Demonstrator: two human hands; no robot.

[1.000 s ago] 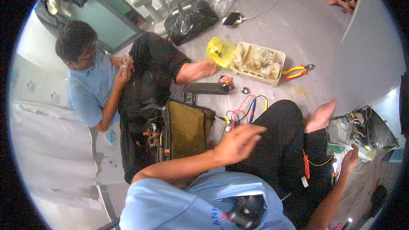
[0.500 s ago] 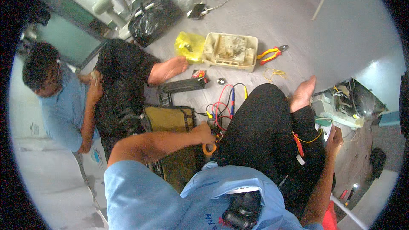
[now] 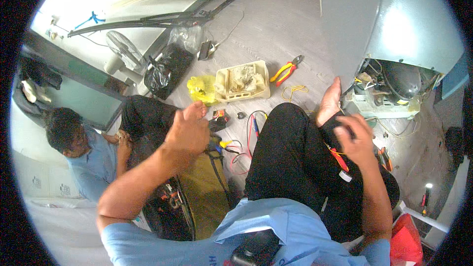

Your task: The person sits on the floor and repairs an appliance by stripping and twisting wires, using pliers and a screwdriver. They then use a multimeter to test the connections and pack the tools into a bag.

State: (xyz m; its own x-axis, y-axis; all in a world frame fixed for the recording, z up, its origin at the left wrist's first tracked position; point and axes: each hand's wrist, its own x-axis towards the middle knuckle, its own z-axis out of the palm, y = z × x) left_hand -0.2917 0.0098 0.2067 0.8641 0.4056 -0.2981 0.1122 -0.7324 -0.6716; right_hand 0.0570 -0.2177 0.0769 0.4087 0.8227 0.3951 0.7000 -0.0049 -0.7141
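My left hand (image 3: 187, 133) is raised above the olive-brown tool bag (image 3: 202, 187), beside the other person's bare foot. Motion smears its fingers, so I cannot make out whether it holds anything. Over my right shin hovers my right hand (image 3: 355, 140), its fingers apart and nothing seen in them. Just below it, a red-handled tool (image 3: 340, 160) lies on my black trouser leg, with a small white piece (image 3: 346, 176) at its end. Red and black test leads (image 3: 253, 130) run over the floor between the bag and my left knee.
A cream plastic tray (image 3: 268, 88) stands ahead, between a yellow bag (image 3: 199, 91) and red-yellow pliers (image 3: 287, 70). To the right, an opened appliance (image 3: 389, 108) exposes a dark rounded part and wires. A person in blue (image 3: 88, 167) sits at left near a fan (image 3: 123, 49).
My left hand has left the spot by the orange ring and moved up and left. My right hand has come away from the appliance toward my shin. The whole view has shifted.
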